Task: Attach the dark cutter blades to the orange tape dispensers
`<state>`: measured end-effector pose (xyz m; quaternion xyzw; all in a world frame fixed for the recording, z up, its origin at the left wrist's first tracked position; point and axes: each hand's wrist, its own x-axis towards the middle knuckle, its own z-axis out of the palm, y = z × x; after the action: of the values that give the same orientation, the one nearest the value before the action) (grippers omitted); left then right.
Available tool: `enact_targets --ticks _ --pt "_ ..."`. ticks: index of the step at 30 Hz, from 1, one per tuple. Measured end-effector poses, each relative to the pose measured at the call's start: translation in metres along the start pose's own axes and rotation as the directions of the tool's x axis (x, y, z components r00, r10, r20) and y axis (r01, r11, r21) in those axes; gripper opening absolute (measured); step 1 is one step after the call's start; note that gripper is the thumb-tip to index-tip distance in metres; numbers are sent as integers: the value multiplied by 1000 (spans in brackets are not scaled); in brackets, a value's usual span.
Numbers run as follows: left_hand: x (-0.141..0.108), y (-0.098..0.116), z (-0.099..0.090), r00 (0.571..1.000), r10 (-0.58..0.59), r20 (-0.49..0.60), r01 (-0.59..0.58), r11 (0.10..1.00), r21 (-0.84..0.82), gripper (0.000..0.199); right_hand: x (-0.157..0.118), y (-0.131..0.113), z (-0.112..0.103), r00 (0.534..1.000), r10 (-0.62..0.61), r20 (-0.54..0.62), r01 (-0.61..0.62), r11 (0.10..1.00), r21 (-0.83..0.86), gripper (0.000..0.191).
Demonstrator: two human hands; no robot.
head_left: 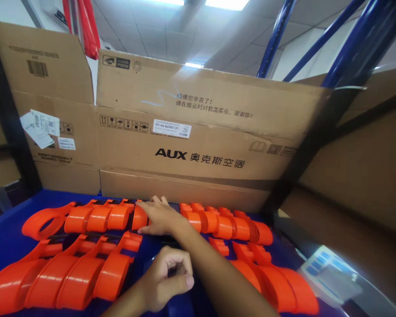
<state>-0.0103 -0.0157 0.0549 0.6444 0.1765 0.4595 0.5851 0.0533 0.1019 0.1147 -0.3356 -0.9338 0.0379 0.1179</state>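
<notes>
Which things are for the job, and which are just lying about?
For the job:
- right hand
- left hand
- orange loops
- blue surface under them

Probably just around:
- AUX cardboard behind
- red plastic up high
- blue metal bars

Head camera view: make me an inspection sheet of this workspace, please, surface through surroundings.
Surface: blue surface, lined with parts.
Job's things: orange looped pieces, in front and back rows, left and right.
Clutter: pale item at right, too blurred to identify.
Hands: right hand at a back-row orange piece, grip unclear; left hand curled nearer the camera, nothing seen in it.
Cables: nothing seen.
Surroundings: printed cardboard behind; blue bars and ceiling lights above.
</notes>
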Motion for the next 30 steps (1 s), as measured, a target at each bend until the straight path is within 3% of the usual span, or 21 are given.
enact_targets --ticks 3,7,10,14,16,18,22,25,27,30 --pt "0 -2 -1 1000 25 -3 -25 1000 12 41 1 0 8 999 -43 8 43 999 -28 76" --pt "0 -5 -2 999 20 -45 -19 999 39 37 -5 4 2 997 -80 -25 79 996 -40 74" --pt "-1 -5 -2 996 4 -92 2 998 58 36 -11 9 -11 988 -95 -122 97 995 7 73" --pt "2 -1 -1 996 -10 -86 15 998 66 38 -20 14 -33 947 -23 -320 60 992 107 70" --pt "6 0 0 992 -29 -124 39 996 75 39 -27 16 -46 901 -3 -434 78 985 155 70" --pt "11 -3 1 972 -60 -225 76 995 62 36 -38 16 -58 820 17 -573 120 972 200 67" --pt "22 -11 -3 858 -172 -484 105 981 -164 37 -69 14 -76 600 97 -794 222 934 281 61" --pt "26 -9 -8 782 -244 -573 -22 909 -417 44 -96 9 -77 510 141 -848 302 894 331 56" --pt "25 -3 -8 775 -267 -572 -100 843 -529 46 -112 5 -71 543 117 -832 314 890 330 57" --pt "22 8 -4 789 -301 -535 -127 773 -622 48 -128 0 -54 638 -19 -770 315 919 238 65"
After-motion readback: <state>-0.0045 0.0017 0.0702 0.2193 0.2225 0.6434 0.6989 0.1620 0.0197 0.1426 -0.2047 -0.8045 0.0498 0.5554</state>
